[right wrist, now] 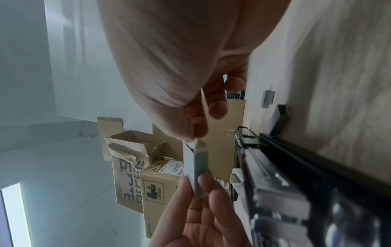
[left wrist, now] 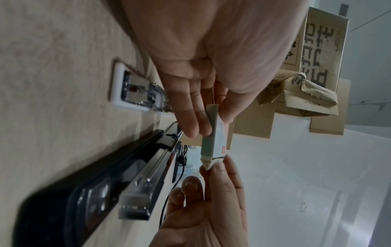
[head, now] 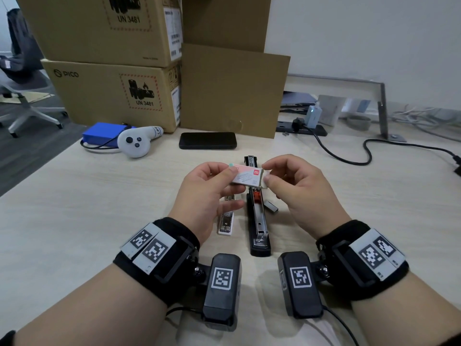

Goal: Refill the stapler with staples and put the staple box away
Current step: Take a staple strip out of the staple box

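The left hand [head: 203, 193] is pinching a small white-and-pink cardboard staple box [head: 249, 176] between thumb and fingers. The right hand [head: 299, 193] is pinching its end flap above the long black opened stapler [head: 258, 221] on the pale wooden desk [head: 74, 208].

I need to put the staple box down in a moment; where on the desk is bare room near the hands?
Bare desk lies left of the white stapler, and right of the loose staple strip up to the black cable. It is crowded around the black stapler.
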